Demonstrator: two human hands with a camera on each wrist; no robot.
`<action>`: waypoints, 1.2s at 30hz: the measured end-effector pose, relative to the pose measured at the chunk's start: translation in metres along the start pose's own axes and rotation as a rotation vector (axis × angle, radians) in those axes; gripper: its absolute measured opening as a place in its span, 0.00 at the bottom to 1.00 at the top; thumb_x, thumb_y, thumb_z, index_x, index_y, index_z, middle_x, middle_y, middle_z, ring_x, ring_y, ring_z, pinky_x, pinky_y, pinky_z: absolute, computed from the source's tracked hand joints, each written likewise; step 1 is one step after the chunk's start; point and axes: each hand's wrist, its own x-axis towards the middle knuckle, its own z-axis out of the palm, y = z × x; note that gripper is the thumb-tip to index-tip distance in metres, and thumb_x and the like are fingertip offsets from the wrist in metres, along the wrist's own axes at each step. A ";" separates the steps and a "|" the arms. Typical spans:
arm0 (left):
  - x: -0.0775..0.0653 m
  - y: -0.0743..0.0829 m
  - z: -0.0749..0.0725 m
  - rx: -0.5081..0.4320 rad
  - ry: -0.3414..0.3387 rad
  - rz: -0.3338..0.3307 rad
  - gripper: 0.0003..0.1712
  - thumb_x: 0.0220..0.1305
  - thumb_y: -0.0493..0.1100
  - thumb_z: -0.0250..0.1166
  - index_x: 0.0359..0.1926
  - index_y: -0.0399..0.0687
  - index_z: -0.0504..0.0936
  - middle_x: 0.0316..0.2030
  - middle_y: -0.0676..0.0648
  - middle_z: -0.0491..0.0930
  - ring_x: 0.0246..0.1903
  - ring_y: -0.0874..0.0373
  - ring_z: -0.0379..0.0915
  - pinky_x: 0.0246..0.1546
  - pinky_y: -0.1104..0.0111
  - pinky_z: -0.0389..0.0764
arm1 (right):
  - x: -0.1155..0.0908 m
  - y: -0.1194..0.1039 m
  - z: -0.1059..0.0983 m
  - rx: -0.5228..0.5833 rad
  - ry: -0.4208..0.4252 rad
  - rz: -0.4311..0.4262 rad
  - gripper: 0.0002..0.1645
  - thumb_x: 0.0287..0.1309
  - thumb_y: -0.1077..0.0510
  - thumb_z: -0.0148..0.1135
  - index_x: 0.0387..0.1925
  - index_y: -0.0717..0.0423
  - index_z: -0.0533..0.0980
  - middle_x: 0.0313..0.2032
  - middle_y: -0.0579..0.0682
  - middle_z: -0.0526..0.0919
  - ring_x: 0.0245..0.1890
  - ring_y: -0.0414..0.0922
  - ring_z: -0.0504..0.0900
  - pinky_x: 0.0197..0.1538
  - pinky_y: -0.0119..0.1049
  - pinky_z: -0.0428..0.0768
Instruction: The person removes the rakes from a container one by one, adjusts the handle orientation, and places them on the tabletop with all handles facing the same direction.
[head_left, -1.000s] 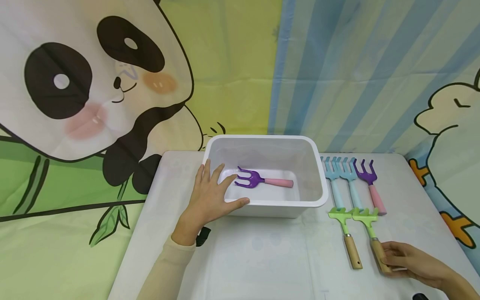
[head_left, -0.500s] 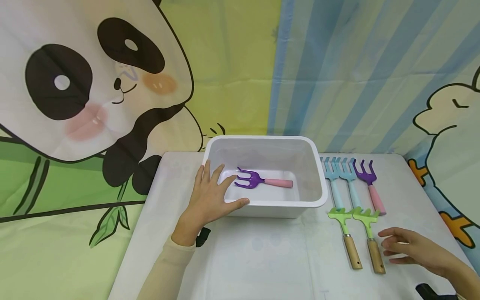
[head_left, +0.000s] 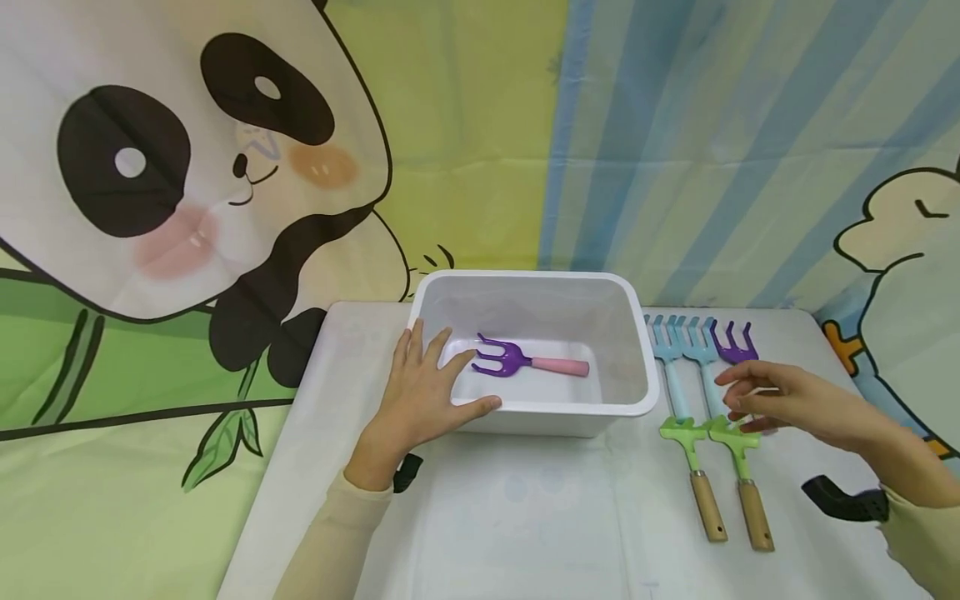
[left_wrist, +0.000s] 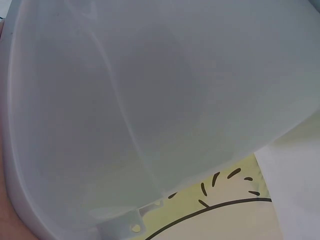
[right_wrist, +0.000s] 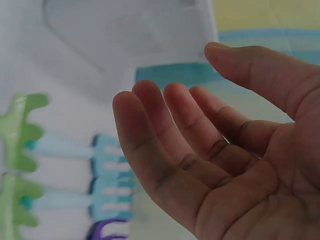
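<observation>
My left hand, fingers spread, rests on the near left rim of a white plastic bin. Inside the bin lies a purple hand fork with a pink handle. My right hand hovers with nothing in it over the tools at the right, its fingers relaxed and thumb apart in the right wrist view. Beneath it a second purple hand fork is partly hidden, its handle covered. Two light blue hand rakes lie beside that fork. Nearer me are two green hand rakes with wooden handles.
The bin stands at the back of a white-covered table, close to a printed cloth backdrop with a panda. Another printed cloth hangs along the right side. The tools lie in two rows right of the bin.
My right hand has let go of the right green rake's wooden handle, leaving it on the table, and has moved up and away over the purple fork. The left hand stays put.
</observation>
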 end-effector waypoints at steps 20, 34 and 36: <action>0.000 -0.001 0.001 0.000 -0.003 -0.009 0.54 0.54 0.88 0.40 0.66 0.60 0.76 0.72 0.37 0.61 0.74 0.29 0.32 0.71 0.43 0.33 | 0.135 -0.122 0.002 -0.081 -0.155 -0.015 0.24 0.72 0.58 0.58 0.62 0.65 0.66 0.48 0.64 0.74 0.50 0.60 0.79 0.53 0.46 0.81; 0.002 0.000 0.000 0.010 -0.028 -0.019 0.56 0.53 0.89 0.37 0.67 0.61 0.75 0.72 0.38 0.60 0.74 0.31 0.31 0.71 0.43 0.34 | 0.225 -0.126 0.026 -0.135 -0.234 0.074 0.27 0.69 0.60 0.60 0.63 0.69 0.66 0.50 0.64 0.76 0.48 0.55 0.80 0.53 0.51 0.81; 0.002 0.000 0.000 0.016 -0.024 -0.022 0.56 0.53 0.89 0.37 0.67 0.62 0.75 0.72 0.38 0.60 0.74 0.31 0.31 0.71 0.43 0.34 | 0.233 -0.125 0.030 -0.137 -0.238 0.090 0.26 0.69 0.60 0.60 0.62 0.68 0.67 0.49 0.63 0.77 0.47 0.56 0.79 0.53 0.51 0.81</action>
